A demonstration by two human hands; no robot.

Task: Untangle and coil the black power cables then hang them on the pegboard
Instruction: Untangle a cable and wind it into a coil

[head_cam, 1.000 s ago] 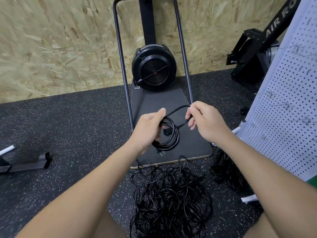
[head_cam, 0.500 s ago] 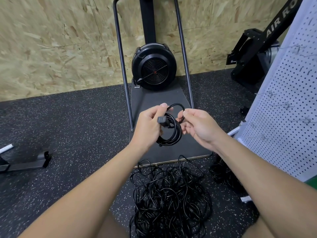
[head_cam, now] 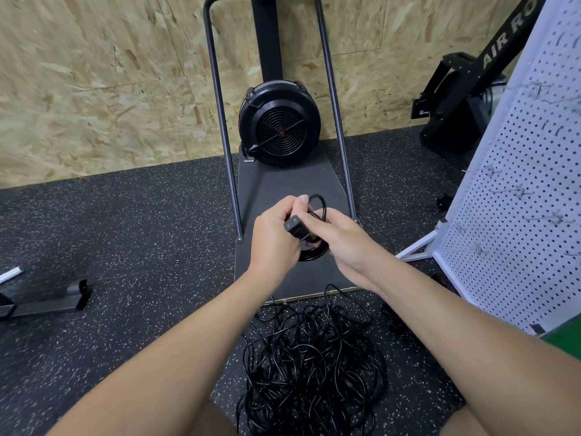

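At your three o'clock stands the white pegboard (head_cam: 531,196). On the floor at six o'clock lies the tangled cable pile (head_cam: 314,360). Your left hand (head_cam: 273,237) grips the coiled cable (head_cam: 314,254) at twelve o'clock, fingers curled round it. Your right hand (head_cam: 345,240) curls onto the coil beside its plug (head_cam: 295,226).

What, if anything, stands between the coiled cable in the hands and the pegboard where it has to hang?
Nothing visible does. The coiled cable is held up between the left hand and right hand, and the white pegboard stands to the right across open air. The tangled cable pile lies lower, on the floor.
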